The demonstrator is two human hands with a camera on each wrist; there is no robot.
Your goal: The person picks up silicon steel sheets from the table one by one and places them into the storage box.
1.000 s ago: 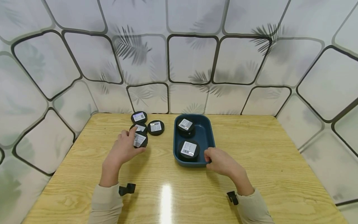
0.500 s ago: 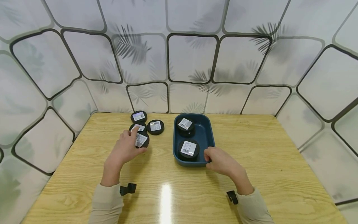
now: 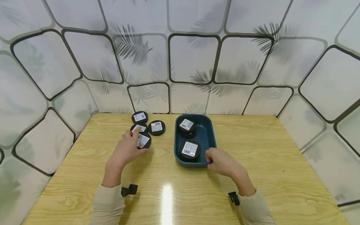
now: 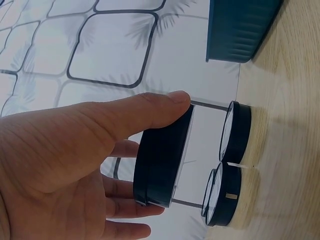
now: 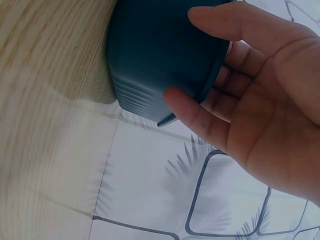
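In the head view, my left hand (image 3: 123, 151) holds a flat round black container (image 3: 144, 141) with a white label, thumb on one side and fingers on the other. The left wrist view shows this held container (image 4: 162, 157) raised off the table and tipped on edge. Behind it lie three similar containers, one labelled container (image 3: 156, 127) to the right, another (image 3: 139, 117) at the back, and one partly covered by my fingers. My right hand (image 3: 222, 162) grips the near right rim of a dark blue bin (image 3: 204, 134), with fingers over its edge in the right wrist view.
Inside the bin, a black container (image 3: 186, 125) sits on top of another at the back, and one more (image 3: 190, 150) lies at the front. The wooden table (image 3: 261, 150) ends at a patterned wall covering (image 3: 194, 59).
My left hand and the container it holds have shifted slightly to the right. My right hand and the bin stay in place.
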